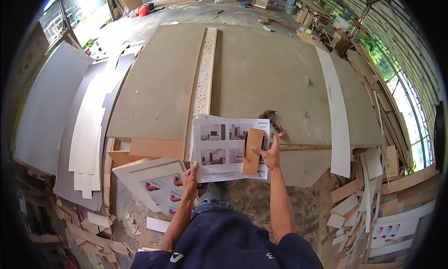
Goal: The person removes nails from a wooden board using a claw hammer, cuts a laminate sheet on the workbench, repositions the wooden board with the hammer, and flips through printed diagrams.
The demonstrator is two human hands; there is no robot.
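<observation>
Printed sheets of paper (219,173) with several room pictures are held up in front of me at the near edge of the worktable. My left hand (190,178) pinches their lower left edge, thumb on top. On the right side, my right hand (270,155) grips a small flat wooden board (253,145), its thumb across the face. That board lies over part of the sheets, and a dark edge shows behind it. Just beyond my right hand, a hammer (275,123) with a black and red handle rests on the tabletop.
A large brown worktable (261,73) spreads ahead, crossed by a long narrow strip (204,68) and a white strip (335,110). White panels (51,101) lean at the left. Wood offcuts (354,203) pile at the right, and a printed board (158,189) sits below the table edge.
</observation>
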